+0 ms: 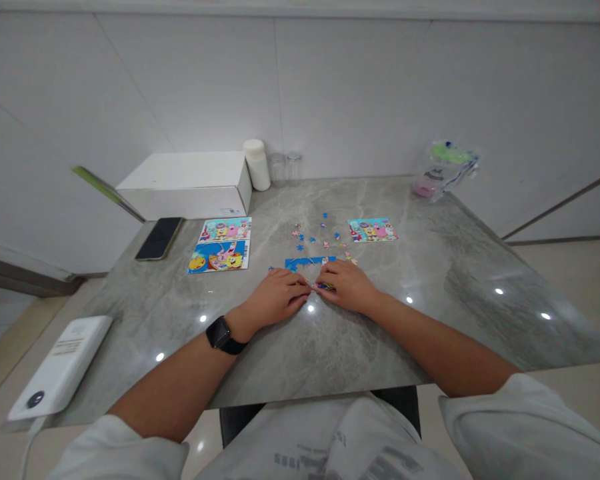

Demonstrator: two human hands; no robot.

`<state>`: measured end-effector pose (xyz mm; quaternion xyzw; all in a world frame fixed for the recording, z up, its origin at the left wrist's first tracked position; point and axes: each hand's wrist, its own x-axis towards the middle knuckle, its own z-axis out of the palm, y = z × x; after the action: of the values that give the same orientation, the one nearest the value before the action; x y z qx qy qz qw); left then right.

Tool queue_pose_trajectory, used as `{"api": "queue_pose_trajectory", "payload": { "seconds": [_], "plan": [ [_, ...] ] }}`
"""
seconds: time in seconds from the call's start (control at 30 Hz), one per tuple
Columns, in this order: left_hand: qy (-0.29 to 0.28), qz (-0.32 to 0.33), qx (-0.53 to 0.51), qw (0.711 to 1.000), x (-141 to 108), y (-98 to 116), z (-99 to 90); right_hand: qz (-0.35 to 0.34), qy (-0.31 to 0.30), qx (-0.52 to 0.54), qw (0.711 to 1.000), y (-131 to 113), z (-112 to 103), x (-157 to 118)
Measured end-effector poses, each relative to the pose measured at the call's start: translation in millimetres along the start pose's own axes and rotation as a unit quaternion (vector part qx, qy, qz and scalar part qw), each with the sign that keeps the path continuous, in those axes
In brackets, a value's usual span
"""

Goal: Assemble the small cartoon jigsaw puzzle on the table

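Note:
My left hand [279, 294] and my right hand [347, 285] meet over the near middle of the table, fingertips pinched close together. Between them shows a bit of small colourful jigsaw pieces [326, 286], partly covered by my fingers. Just beyond my fingers lies a joined blue strip of puzzle [300, 263], its near edge ragged. Loose jigsaw pieces [312, 239] are scattered farther back, some blue, some pink or yellow. A small cartoon picture card [373, 230] lies to the right of them. On my left wrist is a black watch [222, 333].
Two cartoon cards, joined as one sheet [221, 256], lie left. Behind are a phone [160, 239], a white box [185, 183], a white bottle [257, 165] and two clear glasses [286, 168]. A white power bank [63, 367] sits front left; a plastic bag [445, 171] stands back right.

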<state>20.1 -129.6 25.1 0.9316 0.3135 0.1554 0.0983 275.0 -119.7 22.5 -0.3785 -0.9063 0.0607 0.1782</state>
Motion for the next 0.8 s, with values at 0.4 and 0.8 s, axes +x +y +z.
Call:
{"api": "queue_pose_trajectory", "payload": {
  "seconds": [0.4, 0.8],
  "plan": [
    [0.006, 0.001, -0.012, 1.0, -0.6, 1.7, -2.7, -0.009, -0.004, 0.043, 0.999, 10.2, -4.9, -2.1],
    [0.022, -0.001, -0.021, 1.0, -1.0, 1.1, -6.3, 0.198, -0.044, -0.045, 0.978, 94.2, -43.7, -28.2]
  ]
}}
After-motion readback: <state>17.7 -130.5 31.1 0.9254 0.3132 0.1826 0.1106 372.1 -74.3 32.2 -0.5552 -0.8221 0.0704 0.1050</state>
